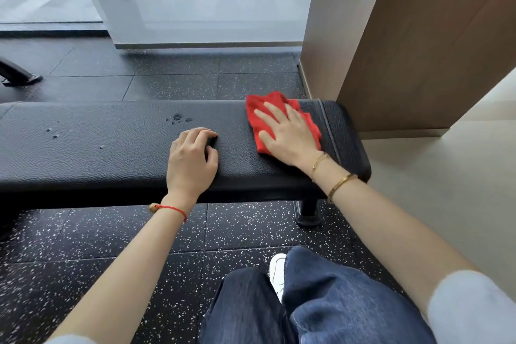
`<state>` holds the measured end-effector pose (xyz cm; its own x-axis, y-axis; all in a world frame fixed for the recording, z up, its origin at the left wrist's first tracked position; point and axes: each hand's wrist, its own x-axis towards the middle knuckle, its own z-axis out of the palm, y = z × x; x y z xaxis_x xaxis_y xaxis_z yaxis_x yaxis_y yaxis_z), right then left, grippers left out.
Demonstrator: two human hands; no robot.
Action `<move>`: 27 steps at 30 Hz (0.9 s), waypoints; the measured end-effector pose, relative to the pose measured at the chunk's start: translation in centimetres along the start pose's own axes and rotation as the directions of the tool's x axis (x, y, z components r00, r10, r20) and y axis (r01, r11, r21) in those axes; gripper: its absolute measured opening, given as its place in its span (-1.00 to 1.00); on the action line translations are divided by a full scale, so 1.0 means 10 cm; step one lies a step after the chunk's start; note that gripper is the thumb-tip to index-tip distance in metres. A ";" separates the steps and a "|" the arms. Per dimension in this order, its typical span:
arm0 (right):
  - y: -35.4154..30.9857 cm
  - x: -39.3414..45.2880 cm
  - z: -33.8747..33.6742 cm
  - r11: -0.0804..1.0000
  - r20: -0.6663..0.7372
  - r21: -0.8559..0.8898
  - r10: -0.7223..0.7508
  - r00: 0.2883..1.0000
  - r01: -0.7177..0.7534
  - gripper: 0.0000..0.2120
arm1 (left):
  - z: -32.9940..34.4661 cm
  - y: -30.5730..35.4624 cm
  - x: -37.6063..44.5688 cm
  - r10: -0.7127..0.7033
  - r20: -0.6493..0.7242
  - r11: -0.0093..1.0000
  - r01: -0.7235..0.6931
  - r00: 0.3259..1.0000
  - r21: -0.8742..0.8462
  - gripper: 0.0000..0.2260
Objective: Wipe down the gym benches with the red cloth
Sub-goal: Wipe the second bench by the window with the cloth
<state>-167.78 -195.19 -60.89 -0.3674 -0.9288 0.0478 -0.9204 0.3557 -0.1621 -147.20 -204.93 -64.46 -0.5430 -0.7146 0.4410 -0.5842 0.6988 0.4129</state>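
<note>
On the right end of the bench (pixel 111 153), red cloth (pixel 255 114) lies bunched flat on the black pad, just left of the end seam. Right hand (pixel 287 134) presses it down, fingers straight and spread wide, palm on top. Left hand (pixel 192 156) rests mid-pad, near edge, fingers curled under; looks like a brace, holding nothing visible.

Step in hand, as a judgement: wiping the right end, most of the pad not yet done. To do it well: keep the palm flat so the cloth stays spread rather than balling up, run long overlapping passes leftward, lift the left hand out of the lane. Wet droplets (pixel 177 118) sit far-centre, more specks further left; cloth needs to reach those. Textured vinyl traps moisture, so a second pass is likely worthwhile. Don't skip the end seam or near edge.

Surroundings: black speckled rubber floor tiles (pixel 251 232) under and around, bench foot (pixel 307 215) near right. Wood-panel column (pixel 418 36) right, translucent glass panel (pixel 195 8) far. Another equipment base (pixel 19 75) far left.
</note>
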 end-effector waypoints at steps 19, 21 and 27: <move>0.56 0.20 -0.08 0.966 -0.003 0.029 0.256 0.967 -0.256 -0.49 | 0.00 0.02 -0.01 -0.003 0.007 1.000 0.002 1.000 0.026 -0.77; 0.41 0.14 -0.06 0.983 -0.019 0.029 0.181 0.983 -0.181 -0.49 | 0.01 0.02 0.00 0.002 0.001 1.000 -0.002 1.000 0.027 -0.77; 0.21 -0.46 -0.05 0.995 -0.029 -0.012 -0.101 0.994 0.101 -0.48 | 0.00 0.02 -0.01 0.003 -0.005 1.000 -0.003 1.000 0.026 -0.76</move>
<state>-168.10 -190.12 -60.99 -0.2765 -0.9565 0.0927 -0.9542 0.2617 -0.1450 -147.30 -204.75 -64.45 -0.5416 -0.7122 0.4465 -0.5982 0.6997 0.3905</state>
